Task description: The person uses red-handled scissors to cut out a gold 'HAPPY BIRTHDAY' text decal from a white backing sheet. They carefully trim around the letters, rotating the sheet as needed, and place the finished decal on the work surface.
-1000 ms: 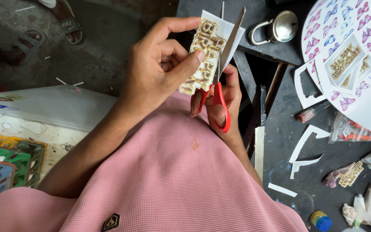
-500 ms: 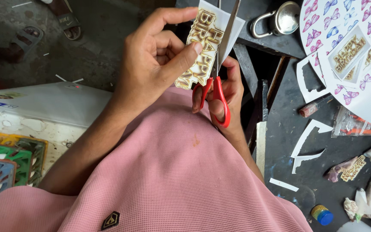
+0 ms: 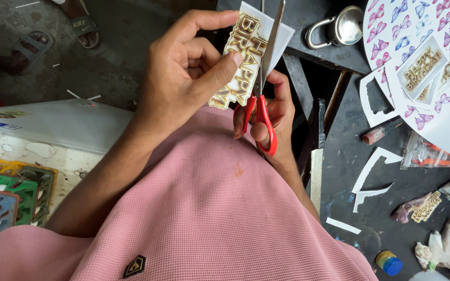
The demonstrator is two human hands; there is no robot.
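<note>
My left hand [image 3: 183, 78] pinches a white paper cutout with gold lettering [image 3: 243, 62] between thumb and fingers, held up above my pink shirt [image 3: 209, 208]. My right hand [image 3: 277, 119] has its fingers through the loops of red-handled scissors [image 3: 262, 88]. The blades point up and away along the right edge of the lettering, with the white paper margin between them. The blade tips run out of the top of the view.
A dark worktable [image 3: 371, 182] at right carries a round sheet printed with butterflies [image 3: 428, 57], a metal padlock [image 3: 339, 28], white paper offcuts [image 3: 373, 171], a small blue-capped bottle [image 3: 389, 263] and plastic wrappers. Coloured plastic crates [image 3: 6, 192] sit at lower left. Someone's sandalled feet [image 3: 53, 31] rest on the floor above.
Both hands have lifted the cutout and scissors slightly higher in view. The scissors stay along the right side of the lettering, with the cut a little further on.
</note>
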